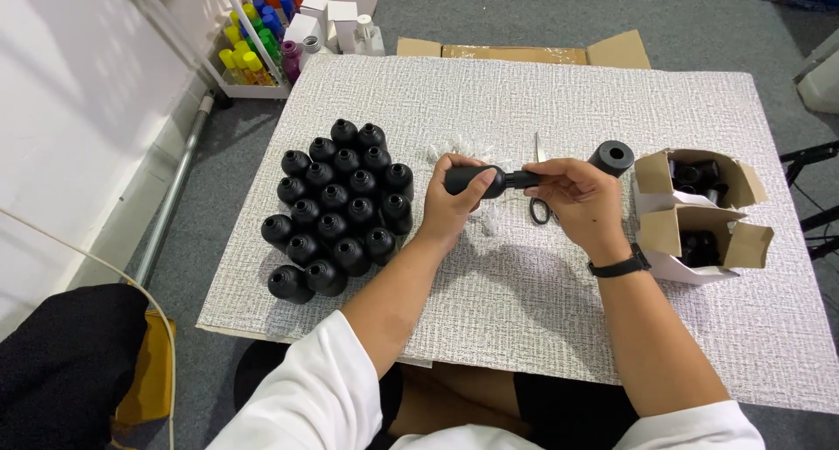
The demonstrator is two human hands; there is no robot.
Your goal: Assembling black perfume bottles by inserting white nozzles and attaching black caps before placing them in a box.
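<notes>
- My left hand (450,207) is wrapped round a black bottle (474,180), held on its side above the mat (524,284), just in front of me.
- My right hand (578,197) pinches the black cap (523,179) at the bottle's neck, fingers closed on it.
- Left of my hands stands a cluster of black bottles (336,205), upright and packed touching one another.
- Behind my hands lie small clear plastic bits (463,148) and scissors (538,207), partly hidden by my right hand.
- A black cylinder (612,157) stands near my right hand.
- To the right, a white carton (695,210) with brown flaps open holds black pieces in two compartments.
- Far left corner: a white rack of yellow, blue, orange and purple bottles (258,35), with plain white boxes (328,17) beside it on the floor.
- A flat brown cardboard sheet (524,52) pokes out behind the mat.
</notes>
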